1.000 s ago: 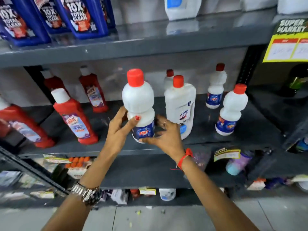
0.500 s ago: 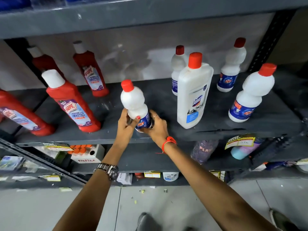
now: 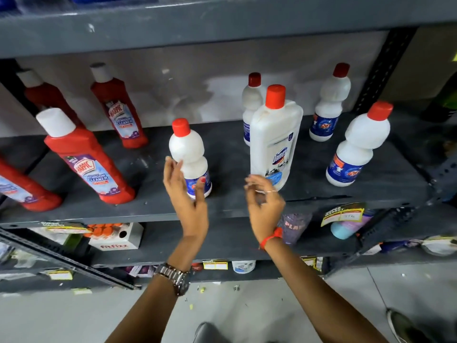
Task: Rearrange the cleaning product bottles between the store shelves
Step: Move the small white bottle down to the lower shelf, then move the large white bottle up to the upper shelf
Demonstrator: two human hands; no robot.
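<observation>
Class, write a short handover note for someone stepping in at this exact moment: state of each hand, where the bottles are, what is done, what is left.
Left hand: open, beside the small white bottle, thumb against its label, not gripping.
Right hand: open, empty, just in front of the tall white bottle.
Small white bottle stands upright on the middle shelf, between the red bottles on the left and the other white ones on the right.
Done: this bottle is placed.
Left: probably pull both hands clear and move on to the next bottle; which one, the view does not tell.
</observation>
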